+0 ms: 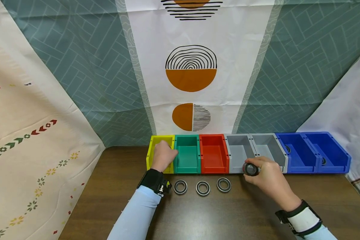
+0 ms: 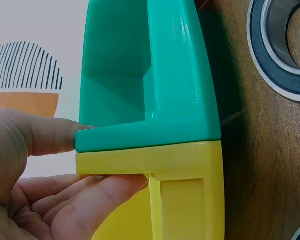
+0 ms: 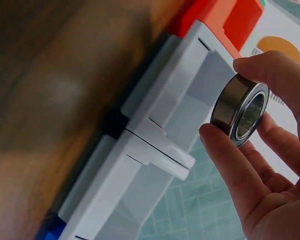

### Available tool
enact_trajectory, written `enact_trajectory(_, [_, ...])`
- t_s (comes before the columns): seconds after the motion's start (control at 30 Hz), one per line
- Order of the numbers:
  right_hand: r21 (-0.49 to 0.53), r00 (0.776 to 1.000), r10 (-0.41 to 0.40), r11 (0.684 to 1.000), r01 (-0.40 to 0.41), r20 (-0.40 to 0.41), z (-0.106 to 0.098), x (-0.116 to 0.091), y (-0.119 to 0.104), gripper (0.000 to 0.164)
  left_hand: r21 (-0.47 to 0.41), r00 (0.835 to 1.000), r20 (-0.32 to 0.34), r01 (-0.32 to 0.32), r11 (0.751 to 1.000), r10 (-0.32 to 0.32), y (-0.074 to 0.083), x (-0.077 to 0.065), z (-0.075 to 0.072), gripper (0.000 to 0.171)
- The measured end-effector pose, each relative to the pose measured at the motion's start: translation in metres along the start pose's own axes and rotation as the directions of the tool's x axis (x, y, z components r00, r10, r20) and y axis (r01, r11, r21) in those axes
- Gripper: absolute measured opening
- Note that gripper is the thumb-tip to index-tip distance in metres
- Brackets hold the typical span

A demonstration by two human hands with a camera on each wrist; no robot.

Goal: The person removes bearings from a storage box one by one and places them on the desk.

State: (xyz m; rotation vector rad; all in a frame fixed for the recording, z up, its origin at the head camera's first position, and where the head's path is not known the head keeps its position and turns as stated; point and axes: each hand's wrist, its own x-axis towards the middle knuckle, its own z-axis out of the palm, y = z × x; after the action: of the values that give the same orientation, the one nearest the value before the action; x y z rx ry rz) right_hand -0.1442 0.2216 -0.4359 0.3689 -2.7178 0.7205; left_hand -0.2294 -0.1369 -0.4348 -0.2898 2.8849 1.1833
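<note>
My right hand [image 1: 268, 175] pinches a ball bearing [image 3: 240, 110] by its rim between thumb and fingers, its bore showing in the right wrist view. It is held just in front of the two grey bins [image 1: 240, 150]. My left hand [image 1: 163, 155] grips the adjoining side walls of the yellow bin [image 2: 185, 160] and the green bin [image 2: 150, 135]. In the left wrist view its thumb lies on the green side and its fingers are inside the yellow one. Three more bearings lie on the table: a left one [image 1: 180, 187], a middle one [image 1: 203, 188] and a right one [image 1: 223, 185].
A red bin [image 1: 214, 155] stands between the green and grey ones. At the right end are two blue bins [image 1: 303, 155], each with a bearing in it. The row stands on a brown wooden table [image 1: 108, 200] against a patterned cloth [image 1: 120, 83].
</note>
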Motion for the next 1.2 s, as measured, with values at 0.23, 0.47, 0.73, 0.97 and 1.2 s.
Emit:
enact_trajectory(0.23, [-0.003,0.998,-0.013,1.000,0.013,0.066,0.009,-0.004,0.003,0.046,-0.011,1.000,0.005,0.004,1.000,-0.004,0.000,-0.001,-0.001,0.039])
enact_trajectory(0.47, [-0.013,0.990,-0.022,1.000,0.024,0.137,0.015,-0.008,0.003,0.045,-0.011,1.000,0.002,-0.004,1.000,0.004,0.000,-0.001,-0.001,0.040])
enact_trajectory(0.73, [-0.023,0.976,0.008,1.000,-0.003,0.218,0.019,-0.010,0.005,0.045,-0.016,1.000,-0.003,-0.014,1.000,0.014,0.000,-0.001,-0.001,0.041])
enact_trajectory(0.97, [-0.007,0.969,0.002,1.000,-0.001,0.249,0.023,-0.011,0.006,0.046,0.009,1.000,0.003,0.005,1.000,-0.005,0.000,0.000,0.000,0.039])
enact_trajectory(1.2, [-0.017,0.970,-0.048,0.998,0.053,0.239,0.027,-0.012,0.008,0.043,0.014,1.000,0.006,0.016,1.000,-0.016,-0.001,0.001,0.000,0.038])
